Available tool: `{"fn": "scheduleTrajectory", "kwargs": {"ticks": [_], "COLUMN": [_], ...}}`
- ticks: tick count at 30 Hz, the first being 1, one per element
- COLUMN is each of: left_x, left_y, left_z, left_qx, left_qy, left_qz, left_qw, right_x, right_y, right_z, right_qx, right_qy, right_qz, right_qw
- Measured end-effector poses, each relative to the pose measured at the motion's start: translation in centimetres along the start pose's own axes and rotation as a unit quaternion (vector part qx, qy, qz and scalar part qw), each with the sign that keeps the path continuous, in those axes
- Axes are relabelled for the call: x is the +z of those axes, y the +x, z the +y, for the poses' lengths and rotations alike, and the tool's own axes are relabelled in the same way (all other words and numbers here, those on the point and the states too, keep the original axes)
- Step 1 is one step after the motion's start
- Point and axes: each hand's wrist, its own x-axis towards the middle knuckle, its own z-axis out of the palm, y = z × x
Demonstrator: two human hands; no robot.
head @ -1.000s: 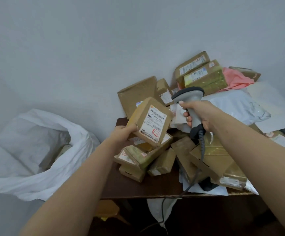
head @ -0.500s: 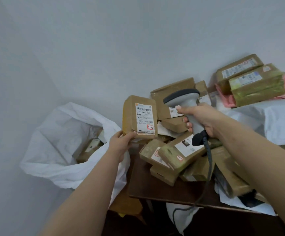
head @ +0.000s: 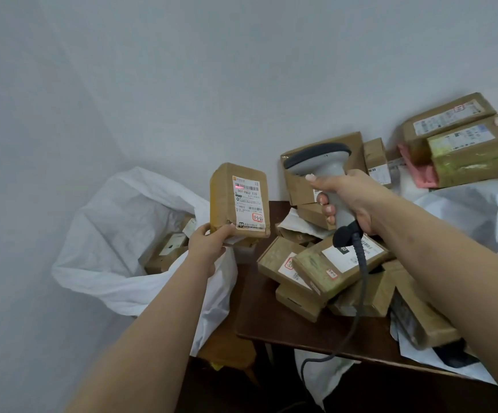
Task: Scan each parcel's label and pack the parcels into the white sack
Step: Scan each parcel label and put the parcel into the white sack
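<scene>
At the left, the white sack (head: 116, 234) stood open against the pale wall, some parcels already inside. A brown parcel (head: 239, 201) was held upright by its lower edge in the left hand (head: 209, 245), a red scan line falling on its label (head: 248, 204). The scanner (head: 325, 174) was gripped in the right hand (head: 352, 201). Scanning was judged underway; next, a drop into the sack. More parcels were heaped on the dark bench (head: 271, 323).
</scene>
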Motion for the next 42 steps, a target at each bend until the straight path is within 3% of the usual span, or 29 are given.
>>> {"fn": "scheduleTrajectory", "kwargs": {"ticks": [15,18,21,23,27,34,38,42], "left_x": [-3.5,-6.1,-9.3,-11.2,-12.5,-3.9,3.0,9.2], "left_y": [1.3,1.9,2.6,4.3,7.1,6.4,4.3,1.3], "left_z": [0.2,0.8,1.8,1.9,2.0,-0.5,-2.9,-5.8], "left_qx": [-0.006,0.047,0.120,0.123,0.059,0.111,0.166,0.186], "left_qy": [-0.068,-0.080,0.020,0.072,0.152,0.175,0.256,0.340], "left_qz": [0.023,0.131,0.276,0.294,0.242,0.091,-0.004,-0.162], "left_qw": [0.997,0.987,0.953,0.945,0.956,0.974,0.952,0.907], "right_x": [3.1,4.6,6.0,6.7,6.7,1.7,-2.6,-6.6], "right_y": [2.7,3.6,4.4,4.9,6.0,6.2,4.7,3.1], "right_z": [0.5,1.0,1.8,2.2,3.0,4.7,5.7,6.9], "right_qx": [0.040,0.066,0.091,0.102,0.107,0.154,0.163,0.180], "right_qy": [0.020,0.030,0.037,0.039,0.036,0.073,0.076,0.077], "right_qz": [-0.024,-0.046,-0.053,-0.049,-0.024,0.050,0.104,0.150], "right_qw": [0.999,0.996,0.994,0.993,0.993,0.984,0.978,0.969]}}
